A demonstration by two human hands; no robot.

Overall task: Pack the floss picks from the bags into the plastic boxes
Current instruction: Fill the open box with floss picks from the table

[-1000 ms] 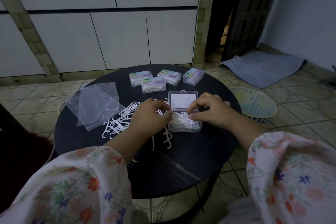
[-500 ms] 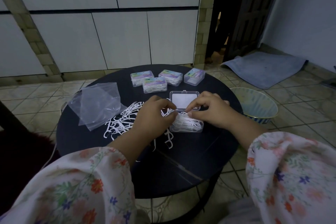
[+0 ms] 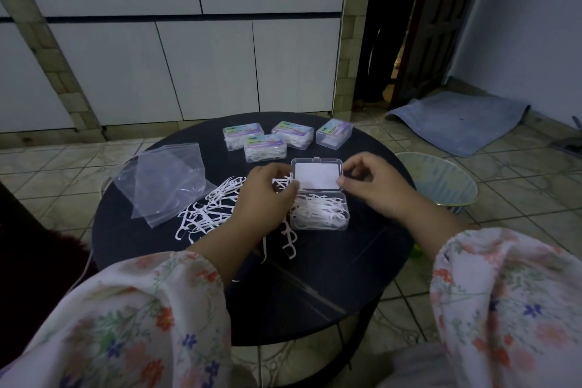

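Note:
On the round black table stands an open clear plastic box full of white floss picks, its lid laid back flat. My left hand pinches a few picks just left of the lid. My right hand sits at the lid's right edge, thumb and forefinger curled onto it. A pile of loose floss picks lies left of the box, partly hidden by my left hand. Empty clear bags lie further left.
Several shut boxes stand at the table's far side, among them one filled with picks and one at the right. A glass bowl-like basket is on the floor to the right, with a blue mat beyond. A person's legs stand in the doorway.
My right hand has lifted off the picks in the box and gone up to the lid's right edge. My left hand has risen slightly with picks in its fingers.

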